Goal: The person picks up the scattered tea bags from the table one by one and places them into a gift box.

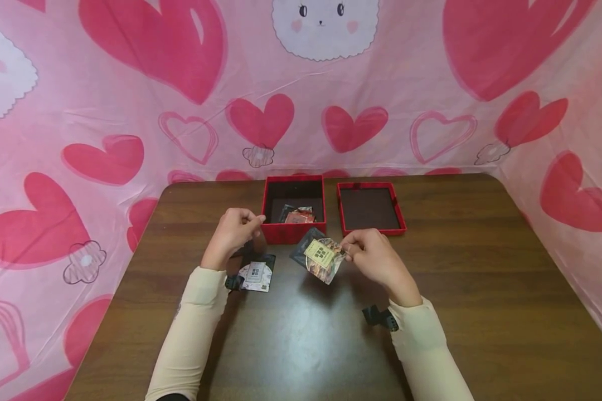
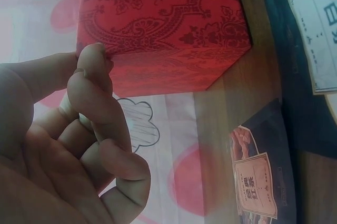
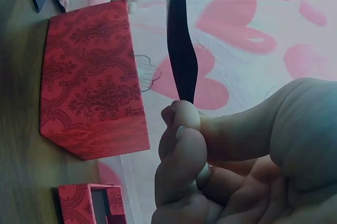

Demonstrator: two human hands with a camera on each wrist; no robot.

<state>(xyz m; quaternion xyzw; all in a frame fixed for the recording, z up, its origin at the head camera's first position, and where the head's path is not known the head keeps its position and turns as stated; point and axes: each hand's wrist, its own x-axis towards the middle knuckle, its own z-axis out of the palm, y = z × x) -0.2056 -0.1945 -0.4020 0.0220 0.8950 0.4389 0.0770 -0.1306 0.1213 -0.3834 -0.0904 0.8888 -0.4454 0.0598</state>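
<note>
My left hand (image 1: 237, 229) is at the front left corner of a red patterned box (image 1: 293, 234), its thumb and forefinger pinching the rim. Inside the box lie several small packets, one with a reddish label. My right hand (image 1: 376, 259) pinches the right edge of a tea packet (image 1: 321, 255) with a yellow-green label, held tilted in front of the box. Edge-on, that tea packet (image 3: 182, 50) looks like a dark strip in the right wrist view. On the table under my left wrist lies a white-labelled packet (image 1: 256, 274). Beside it the left wrist view shows an orange-labelled tea packet (image 2: 258, 187).
The red box lid (image 1: 371, 207) lies inside-up to the right of the box, near the table's back edge. A pink heart-print cloth (image 1: 301, 78) hangs behind and beside the brown wooden table (image 1: 481, 267). Dark straps (image 1: 381, 317) are around both wrists.
</note>
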